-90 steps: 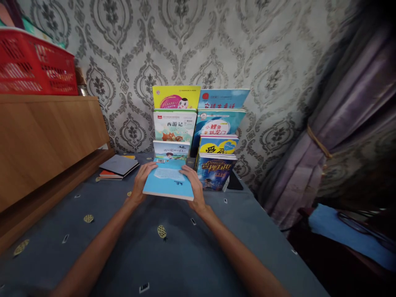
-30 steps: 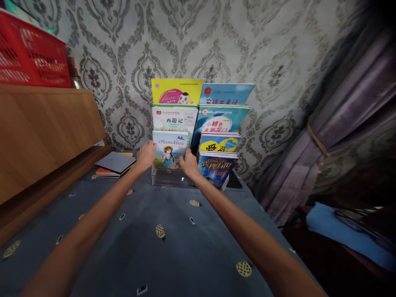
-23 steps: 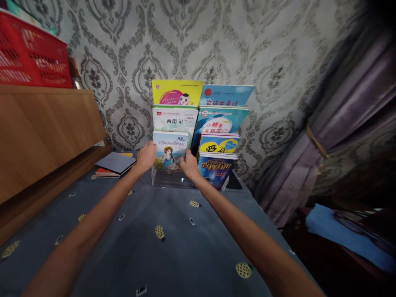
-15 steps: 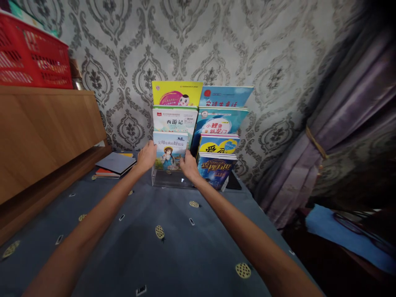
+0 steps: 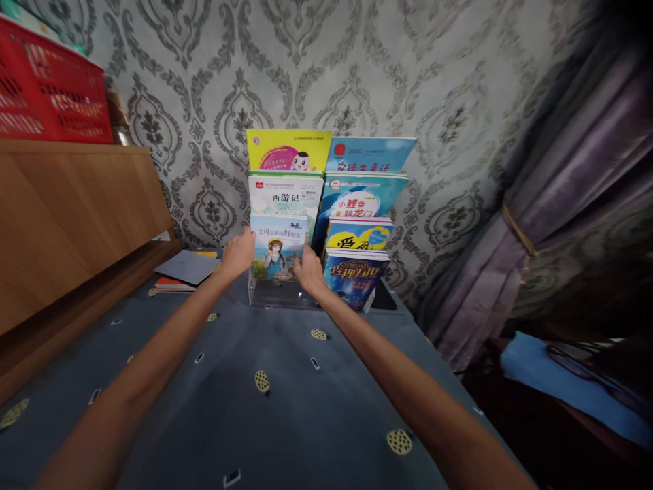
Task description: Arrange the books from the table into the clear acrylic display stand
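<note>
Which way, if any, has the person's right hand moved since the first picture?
Yes: judged against the stationary dark-blue 查理九世 book, the right hand has moved upward in the view.

The held book (image 5: 278,246) is mainly pale blue, the cloth (image 5: 204,422) slate-blue with yellow pineapples (image 5: 262,381).

Behind the blue cloth (image 5: 316,435), dotted with yellow motifs and small white labels, I saw patterned grey wallpaper (image 5: 286,75). Along the cloth's left side I had a wood-grain cabinet (image 5: 76,224) topped by a red plastic basket (image 5: 56,95). To the cloth's right hung a purple-grey curtain (image 5: 494,272), gathered by a tan tie (image 5: 517,231). Past it, in deep shadow, I made out light blue material (image 5: 571,395), possibly folded fabric.
</note>
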Demonstrator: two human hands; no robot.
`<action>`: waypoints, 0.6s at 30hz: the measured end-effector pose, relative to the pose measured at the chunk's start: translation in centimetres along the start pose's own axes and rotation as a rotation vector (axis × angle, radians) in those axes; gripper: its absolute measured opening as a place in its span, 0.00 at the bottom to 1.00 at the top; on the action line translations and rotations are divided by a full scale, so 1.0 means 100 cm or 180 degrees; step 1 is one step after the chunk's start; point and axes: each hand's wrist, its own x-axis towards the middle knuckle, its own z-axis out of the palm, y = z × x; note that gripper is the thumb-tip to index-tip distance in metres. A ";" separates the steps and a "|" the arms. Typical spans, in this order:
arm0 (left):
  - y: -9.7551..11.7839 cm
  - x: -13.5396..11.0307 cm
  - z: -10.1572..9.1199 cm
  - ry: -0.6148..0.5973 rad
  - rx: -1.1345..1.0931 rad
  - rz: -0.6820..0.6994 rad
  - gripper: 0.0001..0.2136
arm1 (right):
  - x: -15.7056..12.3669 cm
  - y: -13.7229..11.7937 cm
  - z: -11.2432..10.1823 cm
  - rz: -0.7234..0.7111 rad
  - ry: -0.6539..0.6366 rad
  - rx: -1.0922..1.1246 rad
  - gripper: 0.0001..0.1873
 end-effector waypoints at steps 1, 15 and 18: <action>0.000 0.000 0.000 -0.0002 0.0003 0.0009 0.16 | 0.000 0.000 0.001 0.0003 0.0002 -0.0002 0.21; 0.004 -0.006 -0.002 0.1386 0.0146 0.1285 0.25 | 0.008 0.018 0.020 -0.0262 0.0255 0.0231 0.24; 0.007 -0.005 0.000 0.1264 0.0308 0.1678 0.27 | 0.008 0.019 0.020 -0.0265 0.0282 0.0238 0.25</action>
